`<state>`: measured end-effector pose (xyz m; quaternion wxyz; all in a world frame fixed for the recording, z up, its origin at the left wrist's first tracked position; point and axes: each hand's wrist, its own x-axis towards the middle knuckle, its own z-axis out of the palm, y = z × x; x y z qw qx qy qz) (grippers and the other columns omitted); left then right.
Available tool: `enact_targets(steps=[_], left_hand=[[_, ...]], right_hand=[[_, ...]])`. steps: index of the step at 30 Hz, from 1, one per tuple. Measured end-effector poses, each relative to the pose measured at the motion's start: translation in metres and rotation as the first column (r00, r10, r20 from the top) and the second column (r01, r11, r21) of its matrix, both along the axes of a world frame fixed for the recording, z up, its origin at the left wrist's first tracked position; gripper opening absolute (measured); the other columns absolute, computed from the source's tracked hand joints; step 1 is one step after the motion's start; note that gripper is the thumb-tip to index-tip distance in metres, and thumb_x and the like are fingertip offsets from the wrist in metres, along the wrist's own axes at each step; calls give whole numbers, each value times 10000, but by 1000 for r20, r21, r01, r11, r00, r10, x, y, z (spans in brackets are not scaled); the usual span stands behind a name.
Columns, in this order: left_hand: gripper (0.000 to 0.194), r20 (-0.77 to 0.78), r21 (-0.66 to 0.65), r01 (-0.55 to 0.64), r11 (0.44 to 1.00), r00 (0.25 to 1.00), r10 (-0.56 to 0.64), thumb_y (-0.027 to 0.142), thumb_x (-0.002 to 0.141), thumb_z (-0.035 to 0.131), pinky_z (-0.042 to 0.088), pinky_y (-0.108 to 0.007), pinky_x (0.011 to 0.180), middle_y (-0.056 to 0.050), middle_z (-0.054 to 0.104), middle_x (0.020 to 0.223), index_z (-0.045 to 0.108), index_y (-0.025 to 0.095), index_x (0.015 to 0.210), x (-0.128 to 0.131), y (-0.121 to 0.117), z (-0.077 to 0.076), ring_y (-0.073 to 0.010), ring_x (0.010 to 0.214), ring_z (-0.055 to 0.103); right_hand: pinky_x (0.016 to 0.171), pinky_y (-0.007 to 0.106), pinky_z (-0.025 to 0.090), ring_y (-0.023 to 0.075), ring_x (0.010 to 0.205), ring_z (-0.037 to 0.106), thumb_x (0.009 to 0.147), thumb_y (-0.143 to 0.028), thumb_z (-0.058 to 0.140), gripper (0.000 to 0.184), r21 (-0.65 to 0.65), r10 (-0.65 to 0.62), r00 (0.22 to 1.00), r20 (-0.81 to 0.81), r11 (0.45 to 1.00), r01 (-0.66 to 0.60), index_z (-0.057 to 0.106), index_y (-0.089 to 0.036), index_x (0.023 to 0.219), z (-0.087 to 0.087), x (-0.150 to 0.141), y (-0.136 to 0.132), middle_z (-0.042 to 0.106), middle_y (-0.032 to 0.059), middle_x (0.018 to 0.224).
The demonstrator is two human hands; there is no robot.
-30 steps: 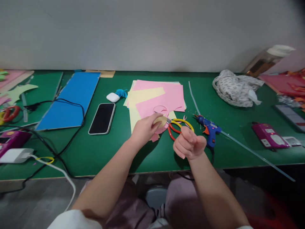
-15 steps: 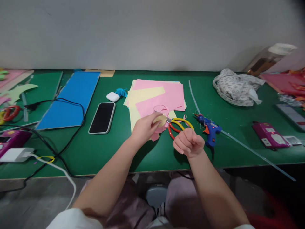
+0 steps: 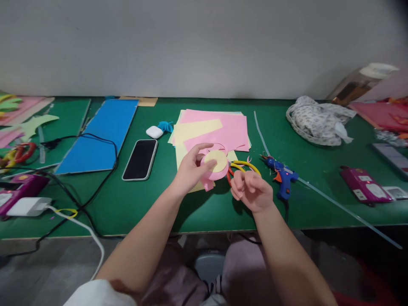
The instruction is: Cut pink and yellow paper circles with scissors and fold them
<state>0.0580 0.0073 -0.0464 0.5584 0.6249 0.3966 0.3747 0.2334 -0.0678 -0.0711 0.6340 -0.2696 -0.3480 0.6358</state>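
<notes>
Head view: a green table [image 3: 134, 212] is seen before a pale wall, with a blue board [image 3: 98, 127] laid flat on its left part. Near the middle, a stack of pink and yellow paper [image 3: 234, 127] is loosely spread. Over its near edge, the left hand [image 3: 188, 170] is held half open, in a pinch between thumb and fingers. Just to the right, the right hand [image 3: 254, 191] is held with fingers loosely curled; whether anything is gripped there cannot be told. Farther right, a blue glue gun [image 3: 286, 187] is set down, apart from both hands. Scissors [image 3: 245, 162] are partly covered by the right hand. A pink disc [image 3: 219, 175] is held in the left pinch, and a smaller yellow disc [image 3: 218, 160] is seen on its face, under the thumb. The step in hand is judged to be the holding together of both discs; a steady pinch seems called for, lest either slip.
</notes>
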Motion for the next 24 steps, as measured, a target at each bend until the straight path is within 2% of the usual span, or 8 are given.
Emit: enact_targets(steps=[4,6,8,13,16,21,24], left_hand=[[526,62,-102,109,989,993,-103,251,836,661,489,-252,445,68,617,643,472,234,1327,1,-7,7,-123,383,593],[518,47,-92,105,990,994,-101,211,814,670,508,-244,471,65,621,640,503,219,1304,3,-9,7,-120,421,614],[513,23,-84,107,991,994,-106,194,802,670,506,-234,481,51,644,662,525,209,1293,5,-11,7,-110,443,616],[505,-15,-72,129,989,991,-130,197,807,675,468,-221,492,43,648,640,543,183,1294,10,-13,5,-97,471,586],[500,4,-75,127,989,992,-127,184,803,681,479,-213,512,58,617,606,551,174,1286,11,-12,3,-93,495,582],[523,24,-188,143,972,990,-141,231,816,671,472,-212,418,56,612,600,522,189,1316,10,-10,2,-113,447,590],[535,37,-208,146,967,989,-141,224,808,676,479,-204,405,49,621,615,520,193,1319,10,-10,2,-121,467,612]], right_hand=[[384,161,382,59,435,488,816,-442,690,342,-67,-276,950,150,955,288,570,-189,619,-6,-3,4,563,-40,593],[370,153,379,65,445,499,800,-452,727,264,-93,-329,910,252,928,361,646,-202,778,-9,-5,6,592,-46,616],[364,169,401,80,448,509,741,-455,785,299,-110,-318,881,350,920,376,677,-200,854,-10,-8,6,605,-46,606],[360,190,368,87,441,465,699,-418,805,261,-117,-276,829,486,920,374,680,-190,721,-8,-9,5,566,-50,531],[366,199,354,87,432,455,713,-413,783,248,-119,-272,817,509,918,379,676,-190,703,-9,-9,5,565,-51,518],[383,196,359,87,430,461,715,-428,780,263,-142,-266,814,516,911,388,677,-187,717,-12,-7,6,563,-52,501],[396,196,378,87,438,474,711,-448,782,284,-159,-263,818,512,906,391,681,-183,728,-14,-7,7,570,-48,512]])
